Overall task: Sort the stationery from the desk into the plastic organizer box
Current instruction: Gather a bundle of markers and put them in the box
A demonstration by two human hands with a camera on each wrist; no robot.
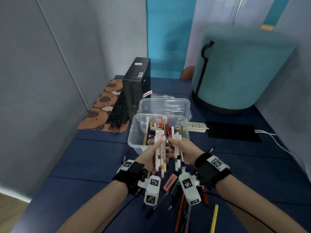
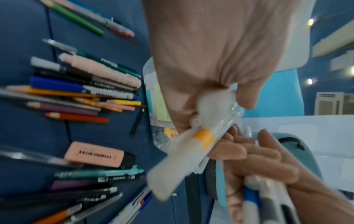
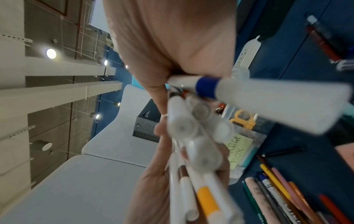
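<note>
Over the near rim of the clear organizer box (image 1: pixel 133 132), the left hand (image 1: pixel 148 155) and the right hand (image 1: pixel 183 148) each keep a closed grip on white markers (image 1: pixel 159 158); pencils (image 2: pixel 76 117) lie on the blue surface (image 1: pixel 84 157).
</note>
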